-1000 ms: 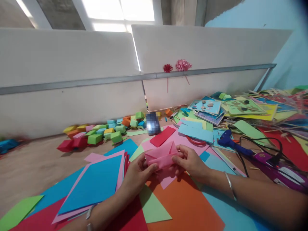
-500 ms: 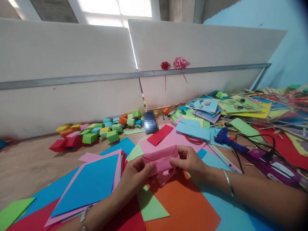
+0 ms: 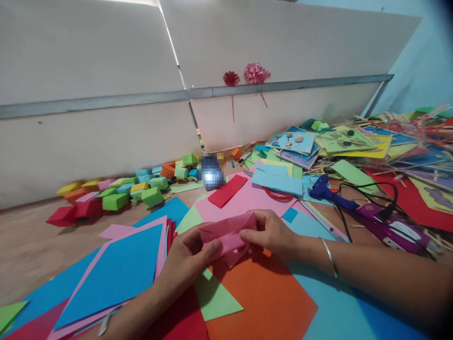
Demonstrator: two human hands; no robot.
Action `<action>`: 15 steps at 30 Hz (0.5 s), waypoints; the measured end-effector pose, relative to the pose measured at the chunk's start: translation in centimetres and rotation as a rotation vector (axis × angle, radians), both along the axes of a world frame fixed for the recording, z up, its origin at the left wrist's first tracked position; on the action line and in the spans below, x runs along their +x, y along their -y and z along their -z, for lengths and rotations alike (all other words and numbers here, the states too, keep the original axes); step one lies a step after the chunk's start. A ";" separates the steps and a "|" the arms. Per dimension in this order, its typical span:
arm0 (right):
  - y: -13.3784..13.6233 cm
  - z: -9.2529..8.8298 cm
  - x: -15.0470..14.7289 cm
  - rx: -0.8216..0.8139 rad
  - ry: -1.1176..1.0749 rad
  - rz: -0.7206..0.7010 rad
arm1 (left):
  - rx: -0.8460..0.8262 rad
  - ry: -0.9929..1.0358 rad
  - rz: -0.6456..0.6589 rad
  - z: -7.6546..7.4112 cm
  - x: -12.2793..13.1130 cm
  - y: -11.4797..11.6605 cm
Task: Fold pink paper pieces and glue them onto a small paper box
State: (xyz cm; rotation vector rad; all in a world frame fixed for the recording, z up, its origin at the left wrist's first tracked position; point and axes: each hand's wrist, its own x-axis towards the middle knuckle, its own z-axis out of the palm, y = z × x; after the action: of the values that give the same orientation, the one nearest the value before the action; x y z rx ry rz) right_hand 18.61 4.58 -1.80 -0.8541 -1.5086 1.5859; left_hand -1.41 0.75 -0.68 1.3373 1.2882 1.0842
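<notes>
A piece of folded pink paper (image 3: 230, 231) is held up between my two hands, its top edge spread a little open and a loose flap hanging beneath. My left hand (image 3: 193, 248) grips its left end, thumb across the near side and fingers behind. At the right end, my right hand (image 3: 267, 231) pinches it between thumb and fingers. Under the paper lies an orange sheet (image 3: 265, 293), with a light green sheet (image 3: 215, 297) beside it. A folded red paper strip (image 3: 227, 191) rests just beyond my hands.
Blue and pink sheets (image 3: 116, 274) are stacked at left. Several small paper boxes (image 3: 116, 201) line the back left. A purple glue gun (image 3: 389, 226) with a black cord lies right. Red-handled scissors (image 3: 279, 194) sit partly under light blue paper. Framed pictures (image 3: 290, 141) and sticks pile up behind.
The view has tilted down and shifted slightly, so the background sits higher and further left. The pink paper's upper opening looks a little wider; both hands keep their hold.
</notes>
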 end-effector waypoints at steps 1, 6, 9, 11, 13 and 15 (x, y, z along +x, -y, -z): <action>0.0 0.0 0.0 -0.007 -0.009 -0.001 | -0.021 0.012 0.033 0.1 0.0 0.0; 0.0 0.1 0.0 -0.067 -0.023 0.003 | -0.152 0.022 0.178 0.7 -0.1 0.1; -0.2 0.3 0.0 -0.090 -0.051 -0.019 | -0.129 0.015 0.160 0.6 0.0 0.2; -0.3 0.4 0.1 -0.103 -0.066 -0.049 | -0.109 0.006 0.136 0.5 0.1 0.1; -0.4 0.5 0.1 -0.120 -0.074 -0.079 | -0.101 -0.002 0.110 0.3 0.2 0.1; -0.4 0.5 0.2 -0.125 -0.073 -0.086 | -0.102 -0.001 0.101 0.2 0.3 0.0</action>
State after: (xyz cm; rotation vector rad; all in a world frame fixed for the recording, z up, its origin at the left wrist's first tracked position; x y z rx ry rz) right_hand 18.77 5.01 -2.31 -0.8002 -1.4231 1.7708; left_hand -1.14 0.70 -0.84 1.3124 1.2467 0.9363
